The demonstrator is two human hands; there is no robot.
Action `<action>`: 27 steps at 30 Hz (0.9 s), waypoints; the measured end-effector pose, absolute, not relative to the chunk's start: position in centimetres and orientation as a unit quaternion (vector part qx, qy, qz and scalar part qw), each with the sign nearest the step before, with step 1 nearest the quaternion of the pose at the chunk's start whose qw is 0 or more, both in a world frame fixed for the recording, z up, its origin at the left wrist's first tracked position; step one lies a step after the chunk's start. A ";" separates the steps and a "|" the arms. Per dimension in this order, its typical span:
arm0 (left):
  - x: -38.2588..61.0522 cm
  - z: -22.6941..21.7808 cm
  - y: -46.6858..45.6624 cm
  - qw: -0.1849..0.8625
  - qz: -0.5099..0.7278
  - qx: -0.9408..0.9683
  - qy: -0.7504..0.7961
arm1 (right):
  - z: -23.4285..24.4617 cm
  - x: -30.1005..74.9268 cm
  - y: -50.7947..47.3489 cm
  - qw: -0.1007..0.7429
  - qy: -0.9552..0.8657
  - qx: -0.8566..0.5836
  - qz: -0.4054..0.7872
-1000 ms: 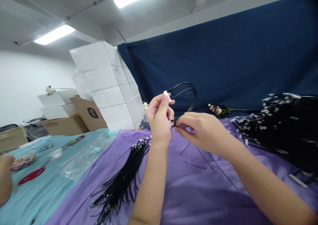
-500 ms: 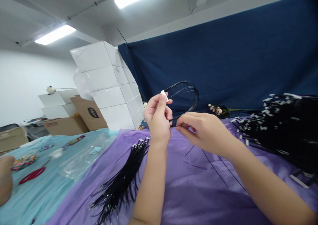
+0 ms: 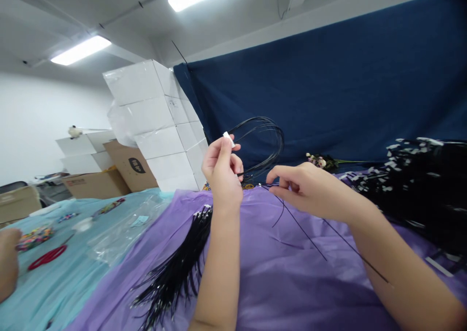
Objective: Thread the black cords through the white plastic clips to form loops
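My left hand is closed around a looped bundle of thin black cords. A white tag on the bundle sits between its thumb and forefinger. To the right, my right hand is closed in a loose pinch on a loose thin black cord, whose small pale tip shows just left of the fingertips. Another cord trails below that wrist. Beside my left forearm, a sheaf of black cords with white tags at the top lies on the purple cloth.
A large pile of tagged black cords lies at the right. Artificial flowers lie by the blue curtain. On the turquoise cloth are red-handled scissors and a plastic bag. Another person's hand shows far left. White boxes stand behind.
My left hand has moved left with the looped bundle. My right hand has shifted slightly right, widening the gap between the hands, and the loose cords have swung.
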State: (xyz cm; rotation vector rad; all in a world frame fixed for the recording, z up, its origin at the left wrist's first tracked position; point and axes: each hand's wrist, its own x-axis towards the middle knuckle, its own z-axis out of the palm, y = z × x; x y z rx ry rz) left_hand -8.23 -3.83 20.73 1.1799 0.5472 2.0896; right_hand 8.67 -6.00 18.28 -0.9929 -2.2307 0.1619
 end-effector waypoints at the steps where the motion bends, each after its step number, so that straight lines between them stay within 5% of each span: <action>1: -8.5 20.8 -3.7 0.329 0.806 0.446 0.209 | 18.4 9.0 -5.9 0.341 -0.856 -0.383 0.073; 19: -10.9 21.2 -2.4 0.284 0.852 0.390 0.201 | 20.0 17.4 -6.4 0.406 -0.793 -0.413 0.191; 27: -11.0 21.2 -2.3 0.277 0.857 0.386 0.198 | 19.8 20.1 -6.8 0.453 -0.780 -0.408 0.142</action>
